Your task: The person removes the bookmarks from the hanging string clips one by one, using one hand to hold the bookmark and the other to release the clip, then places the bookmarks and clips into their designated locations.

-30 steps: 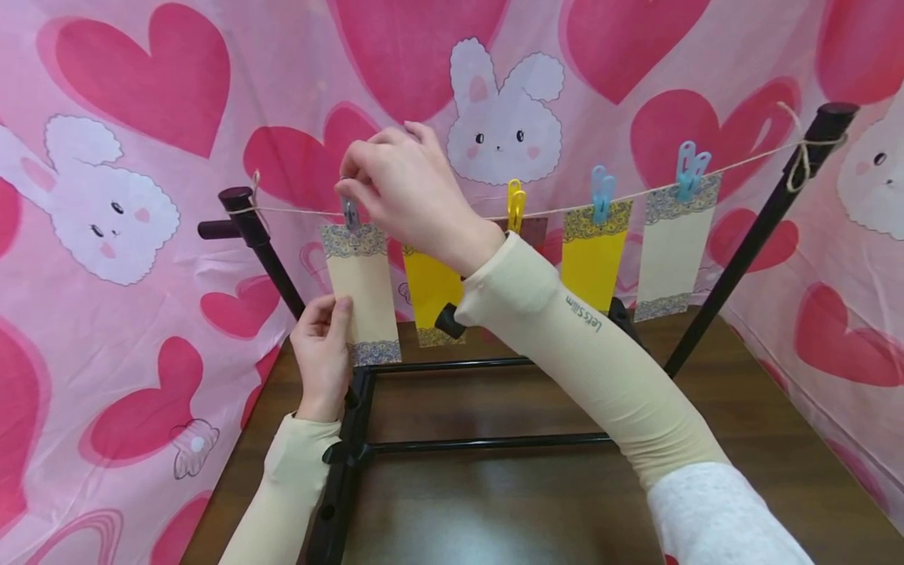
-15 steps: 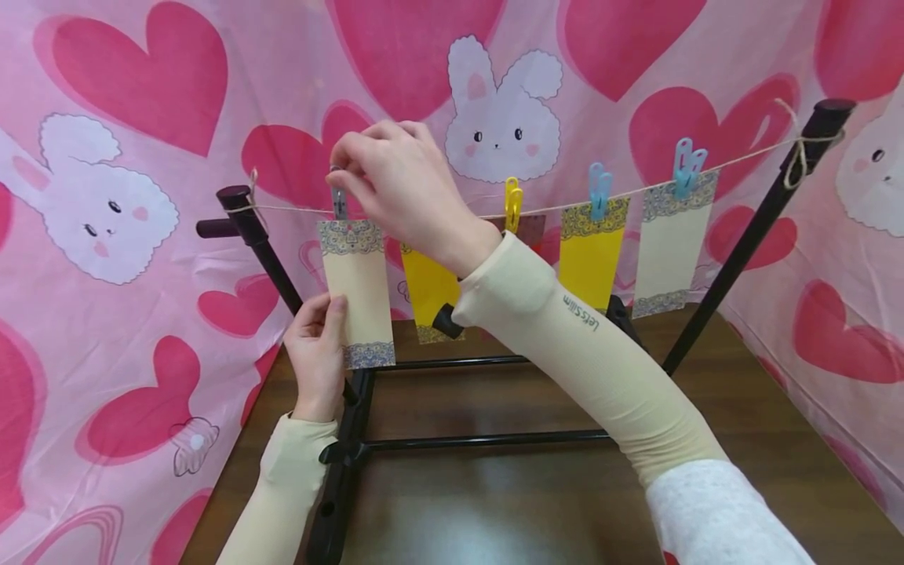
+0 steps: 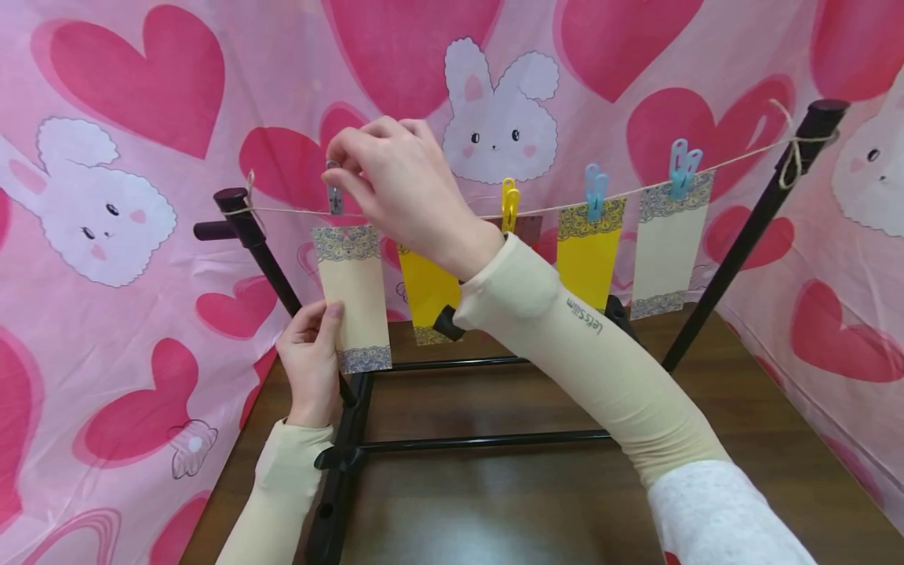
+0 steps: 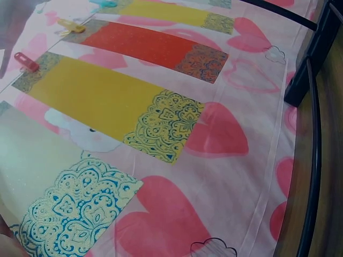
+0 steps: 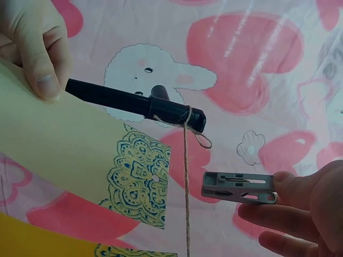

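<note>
Change: the grey peg [image 3: 334,195] has come off the top of the cream card [image 3: 351,292] since a second ago; it was clamped on the card's upper edge and now sits above it, at the string. The card has dropped slightly, away from the string.
Backdrop: a pink cloth [image 3: 127,259] printed with red hearts and white rabbits hangs behind and to both sides.
Table: a dark wooden table [image 3: 494,502] lies below.
Frame: a black metal rack [image 3: 353,439] stands on the table, with a slanted post at either end.
String: a thin string [image 3: 565,208] runs from post to post.
Hanging cards: a yellow card [image 3: 427,292], a red card [image 3: 531,230] mostly hidden, another yellow card [image 3: 588,251] and a cream one [image 3: 665,245] hang along the string, under yellow and blue pegs.
Right hand: the right hand [image 3: 402,184] pinches the grey peg between thumb and fingertips, just beside the string.
Left hand: the left hand [image 3: 311,365] pinches the loose cream card near its lower left edge, thumb on the front, holding it upright below the string.
</note>
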A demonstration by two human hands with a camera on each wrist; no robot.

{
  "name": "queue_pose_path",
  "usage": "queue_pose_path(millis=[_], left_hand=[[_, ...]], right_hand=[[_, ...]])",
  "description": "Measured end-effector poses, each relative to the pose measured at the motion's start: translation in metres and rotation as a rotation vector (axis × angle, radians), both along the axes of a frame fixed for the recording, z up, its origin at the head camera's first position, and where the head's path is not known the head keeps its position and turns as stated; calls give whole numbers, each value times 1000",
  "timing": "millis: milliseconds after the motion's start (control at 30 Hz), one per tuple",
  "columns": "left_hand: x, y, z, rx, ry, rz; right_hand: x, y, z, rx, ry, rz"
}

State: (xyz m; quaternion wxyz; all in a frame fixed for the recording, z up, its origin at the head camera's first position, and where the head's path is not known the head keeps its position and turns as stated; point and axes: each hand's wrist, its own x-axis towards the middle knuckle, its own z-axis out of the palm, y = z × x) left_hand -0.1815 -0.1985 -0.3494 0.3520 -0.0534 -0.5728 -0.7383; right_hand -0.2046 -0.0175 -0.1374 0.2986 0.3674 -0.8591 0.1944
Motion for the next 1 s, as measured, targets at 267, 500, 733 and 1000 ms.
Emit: queue_pose_path(millis=[267, 500, 733, 1000], left_hand=[[4, -3, -2, -17, -18, -4], [6, -6, -6, -37, -30, 12], [9, -7, -6, -11, -24, 5], [15, -7, -4, 34, -18, -17]], right_hand=[[5, 5, -3, -34, 22, 38], [10, 10, -6, -36, 62, 62], [15, 13, -8, -53, 96, 98], [19, 16, -10, -46, 99, 99]])
